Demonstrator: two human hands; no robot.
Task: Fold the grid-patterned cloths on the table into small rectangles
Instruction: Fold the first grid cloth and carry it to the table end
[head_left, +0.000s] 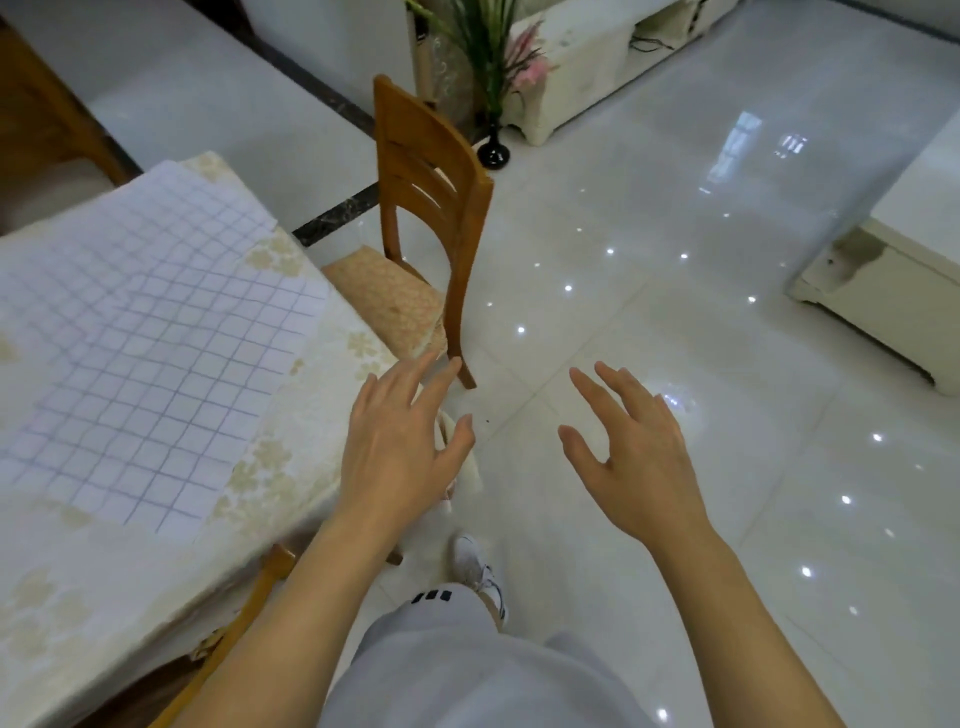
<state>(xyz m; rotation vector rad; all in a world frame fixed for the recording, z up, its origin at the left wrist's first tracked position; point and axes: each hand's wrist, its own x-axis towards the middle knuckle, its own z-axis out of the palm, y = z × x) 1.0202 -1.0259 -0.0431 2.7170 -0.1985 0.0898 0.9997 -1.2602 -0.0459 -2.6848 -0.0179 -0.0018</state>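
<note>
— Neither hand grips anything. Left hand (400, 441) and right hand (631, 457) both hang in the air with fingers spread and nothing between them, out past the table's corner and over the shiny floor (675, 312).

— And the cloth?

— One grid-patterned cloth (145, 338) lies spread flat on the table (311, 467), on top of the flowered tablecloth, well to the left of both hands. It is not folded at all, so the job looks barely begun. Whether other cloths lie further along the table, the view does not show.

— Which way does it run?

— Its long axis seems to go from the near left of the view up toward the far corner by the wooden chair (431, 208), with one short edge facing the person. The wide lens bends the grid lines, so that is a guess.

— What could go wrong from here?

— The body faces the open floor, not the table, so the first reach would come from the side. Grabbing only the near corner that way could drag the whole cloth across the smooth tablecloth and skew it. Then the edges would not meet, and the fold would come out crooked instead of a neat rectangle. Pulling toward the table edge could also slide it off onto the floor.
</note>
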